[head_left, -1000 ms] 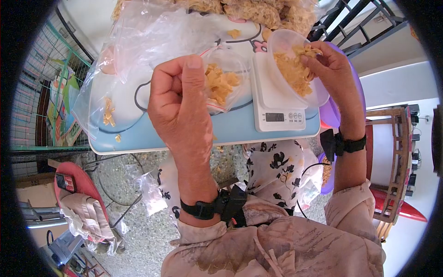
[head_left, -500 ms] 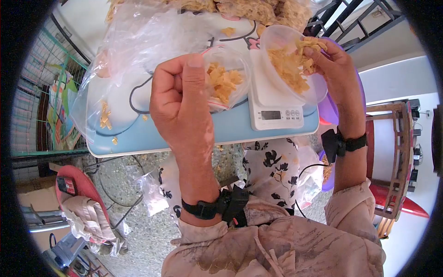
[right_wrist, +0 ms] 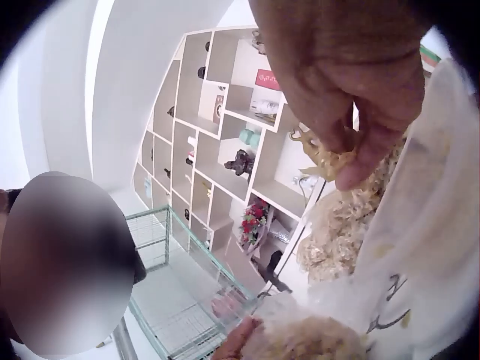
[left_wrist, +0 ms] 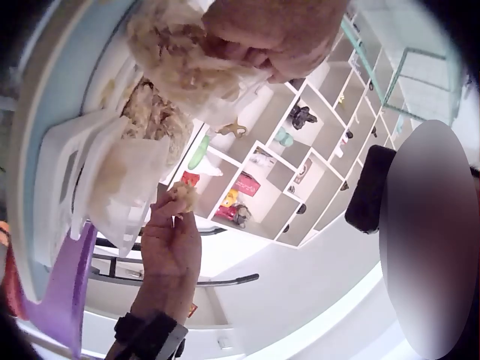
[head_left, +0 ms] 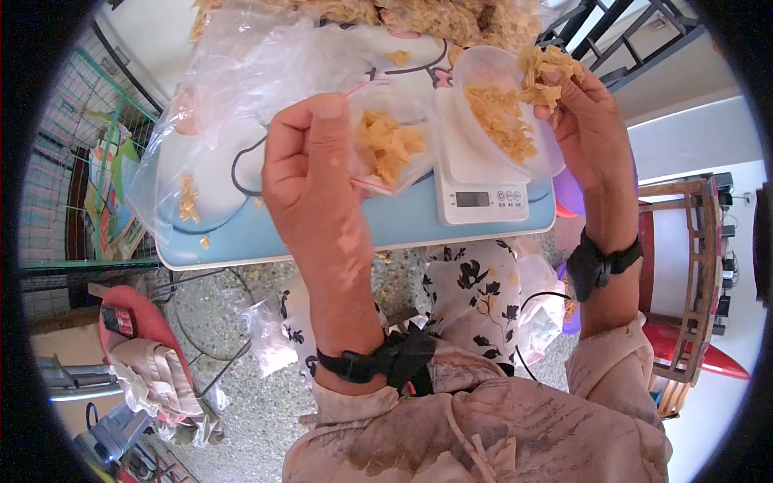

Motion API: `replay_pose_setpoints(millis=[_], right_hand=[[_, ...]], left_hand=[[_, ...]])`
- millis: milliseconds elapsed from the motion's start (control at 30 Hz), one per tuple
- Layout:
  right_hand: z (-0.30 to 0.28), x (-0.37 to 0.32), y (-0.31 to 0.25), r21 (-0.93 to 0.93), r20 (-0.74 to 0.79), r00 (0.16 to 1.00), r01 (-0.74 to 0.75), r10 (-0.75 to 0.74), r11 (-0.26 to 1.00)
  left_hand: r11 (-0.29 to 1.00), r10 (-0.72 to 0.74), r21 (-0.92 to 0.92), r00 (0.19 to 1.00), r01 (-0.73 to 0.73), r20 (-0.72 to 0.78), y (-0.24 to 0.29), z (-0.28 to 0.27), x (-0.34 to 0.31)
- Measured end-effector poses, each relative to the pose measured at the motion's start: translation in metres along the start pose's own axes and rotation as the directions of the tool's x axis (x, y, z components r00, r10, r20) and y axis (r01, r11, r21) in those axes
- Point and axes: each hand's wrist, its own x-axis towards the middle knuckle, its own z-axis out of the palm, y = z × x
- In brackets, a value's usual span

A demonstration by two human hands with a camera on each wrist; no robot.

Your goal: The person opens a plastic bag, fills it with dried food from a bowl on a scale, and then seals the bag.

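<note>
My left hand (head_left: 314, 169) grips the edge of a small clear zip bag (head_left: 424, 165) with a red seal line. Inside the bag lie pale yellow dried flakes (head_left: 388, 149). My right hand (head_left: 597, 133) pinches a clump of the same flakes (head_left: 549, 68), raised at the far right rim of a translucent plastic bowl (head_left: 541, 167). The bowl stands on a white kitchen scale (head_left: 483, 211) and holds more flakes. In the right wrist view, thumb and fingers close on the clump (right_wrist: 322, 156). The scale's digits are too dim to read.
A large crumpled clear bag (head_left: 266, 64) covers the table's left side, with stray flakes (head_left: 189, 200) near it. Big bags of dried flakes (head_left: 459, 24) line the back. A purple basin (head_left: 573, 197) stands beside the scale. The blue table edge (head_left: 241, 253) is in front.
My right hand has lifted the clump of flakes up out of the bowl and slightly to the right. My left hand holds the zip bag in nearly the same place.
</note>
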Motion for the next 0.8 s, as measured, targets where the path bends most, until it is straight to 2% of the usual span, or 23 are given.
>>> replay_pose_setpoints(millis=[100, 200, 267, 300, 367, 400, 433, 467, 500, 667, 733, 800], right_hand=[[0.043, -0.011, -0.013, 0.013, -0.025, 0.998, 0.065, -0.064, 0.998], [0.076, -0.018, -0.018, -0.090, -0.034, 0.990, 0.136, -0.140, 0.987], [0.094, -0.021, -0.013, -0.115, -0.049, 0.960, 0.270, -0.277, 0.956], [0.103, -0.023, -0.010, -0.114, -0.044, 0.959, 0.273, -0.279, 0.955], [0.119, -0.024, 0.000, -0.384, -0.043, 0.893, 0.399, -0.448, 0.833], [0.123, -0.023, 0.004, -0.382, -0.038, 0.893, 0.402, -0.449, 0.832], [0.127, -0.021, 0.008, -0.584, 0.109, 0.798, 0.534, -0.593, 0.611], [0.130, -0.019, 0.012, -0.715, 0.287, 0.681, 0.620, -0.673, 0.323], [0.129, -0.018, 0.015, -0.718, 0.372, 0.662, 0.650, -0.651, 0.250], [0.127, -0.024, 0.027, -0.679, 0.455, 0.678, 0.684, -0.577, 0.268], [0.126, -0.023, 0.027, -0.668, 0.492, 0.673, 0.698, -0.552, 0.256], [0.127, -0.021, 0.024, -0.689, 0.520, 0.752, 0.649, -0.405, 0.321]], left_hand=[[0.999, -0.046, -0.025, 0.999, 0.046, -0.008, 0.000, 0.004, -0.001], [0.998, -0.052, -0.048, 0.998, 0.051, -0.036, 0.003, 0.010, -0.003], [0.998, -0.052, -0.044, 0.997, 0.049, -0.060, 0.004, 0.011, -0.003], [0.997, -0.071, -0.038, 0.996, 0.069, -0.063, 0.005, 0.010, -0.003], [0.996, -0.087, -0.033, 0.994, 0.085, -0.068, 0.003, 0.007, -0.003], [0.995, -0.078, -0.061, 0.997, 0.076, -0.026, 0.001, 0.004, -0.002], [0.994, -0.067, -0.089, 0.998, 0.068, 0.015, 0.000, 0.002, -0.001], [0.994, -0.063, -0.090, 0.998, 0.063, 0.010, 0.000, 0.001, -0.001], [0.991, -0.083, -0.107, 0.996, 0.081, -0.015, 0.002, 0.002, -0.001], [0.986, -0.080, -0.150, 0.996, 0.072, -0.050, 0.006, -0.002, 0.002], [0.997, -0.027, -0.073, 0.999, 0.026, -0.018, 0.003, -0.003, 0.002], [0.999, 0.002, -0.041, 1.000, -0.003, -0.017, 0.001, -0.001, 0.003]])
